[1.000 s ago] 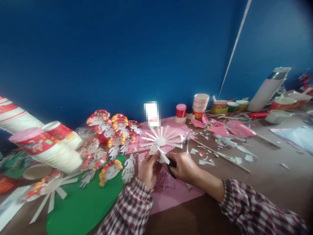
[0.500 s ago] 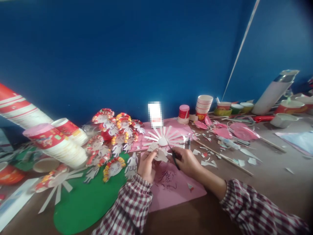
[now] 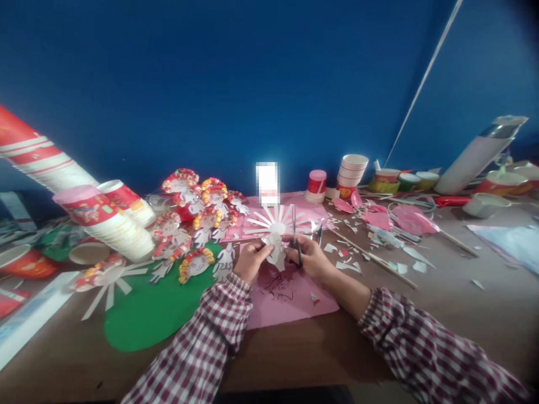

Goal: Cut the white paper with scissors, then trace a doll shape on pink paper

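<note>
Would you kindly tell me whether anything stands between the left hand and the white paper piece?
Nothing visible does: the left hand holds the white paper piece directly, and the scissors in the right hand are beside it.

Single head-worn view, from the near side of the pink paper sheet [image 3: 297, 302], looking forward and slightly down over it, fairly near, facing the blue wall [image 3: 236, 90] beyond it.

Paper piece [image 3: 277, 259] partly hidden, leftmost cup stack [image 3: 40, 152] cut off

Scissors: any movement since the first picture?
Yes, rightward: against the fringed paper disc, the tips of the scissors swung from left of centre to right.
</note>
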Action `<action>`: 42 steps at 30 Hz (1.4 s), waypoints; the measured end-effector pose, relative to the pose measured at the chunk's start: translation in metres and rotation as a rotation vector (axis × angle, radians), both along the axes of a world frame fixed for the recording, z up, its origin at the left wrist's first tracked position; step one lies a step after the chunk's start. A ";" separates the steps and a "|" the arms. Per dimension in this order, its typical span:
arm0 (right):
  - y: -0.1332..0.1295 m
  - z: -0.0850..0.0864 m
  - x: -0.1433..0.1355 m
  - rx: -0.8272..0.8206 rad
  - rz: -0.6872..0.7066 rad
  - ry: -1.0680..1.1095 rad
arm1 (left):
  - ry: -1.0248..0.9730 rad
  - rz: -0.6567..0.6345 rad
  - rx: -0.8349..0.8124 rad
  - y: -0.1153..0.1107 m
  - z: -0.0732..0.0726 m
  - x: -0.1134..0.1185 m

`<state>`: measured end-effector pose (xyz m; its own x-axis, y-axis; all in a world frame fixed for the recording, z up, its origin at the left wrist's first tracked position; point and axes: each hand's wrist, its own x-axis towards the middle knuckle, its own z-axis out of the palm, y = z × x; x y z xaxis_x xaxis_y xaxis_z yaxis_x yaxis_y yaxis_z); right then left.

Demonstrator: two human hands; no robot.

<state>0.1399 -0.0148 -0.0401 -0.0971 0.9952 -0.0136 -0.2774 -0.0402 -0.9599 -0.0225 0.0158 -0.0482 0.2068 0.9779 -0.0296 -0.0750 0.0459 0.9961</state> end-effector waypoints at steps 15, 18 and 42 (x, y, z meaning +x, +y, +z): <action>0.001 -0.008 -0.003 -0.003 -0.075 0.042 | -0.143 -0.136 0.047 -0.004 -0.001 0.004; 0.001 -0.007 -0.004 0.007 -0.076 0.050 | -0.184 -0.121 0.015 -0.002 -0.005 0.005; 0.001 0.000 -0.001 -0.011 -0.135 0.141 | -0.190 -0.182 -0.056 -0.002 -0.008 0.006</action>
